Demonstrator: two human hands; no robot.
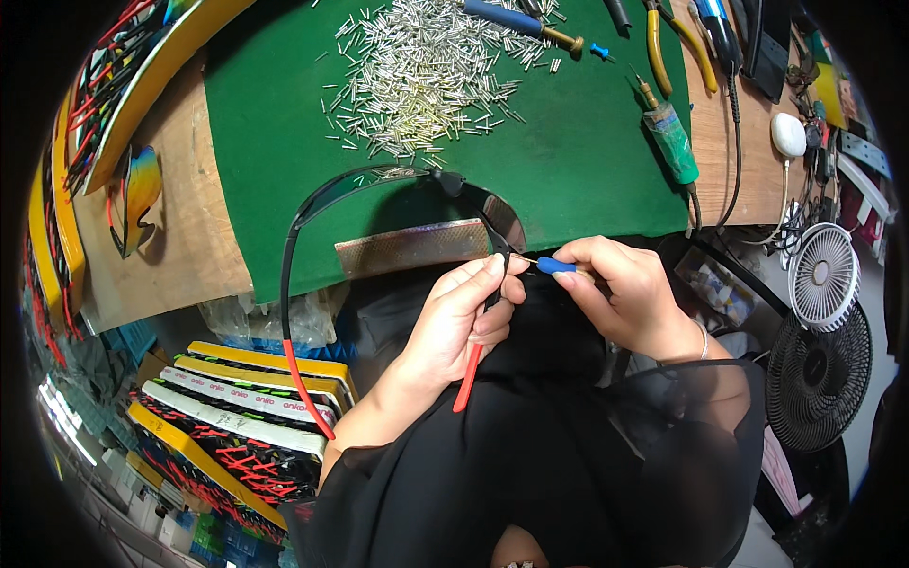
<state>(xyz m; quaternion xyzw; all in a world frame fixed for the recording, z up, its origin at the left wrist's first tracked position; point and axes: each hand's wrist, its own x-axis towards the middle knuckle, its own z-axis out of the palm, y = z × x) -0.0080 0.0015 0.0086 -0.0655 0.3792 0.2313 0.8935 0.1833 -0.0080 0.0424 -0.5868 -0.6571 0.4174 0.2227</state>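
Note:
Black sunglasses with dark lenses and red temple ends stretch across the near edge of the green mat. My left hand is closed round one temple close to its hinge, thumb on top. The other temple reaches down to my left forearm. In my right hand is a small blue-handled tool with a thin metal shaft, pinched between thumb and fingers. Its shaft points left at the hinge beside my left fingertips, which hide the tip. A brownish textured strip lies behind the frame at the mat's edge.
Loose metal pins are heaped on the green mat. At its right lie yellow-handled pliers, a green-handled tool with a cord, and a blue-handled tool. Trays of glasses stand at lower left; fans at right.

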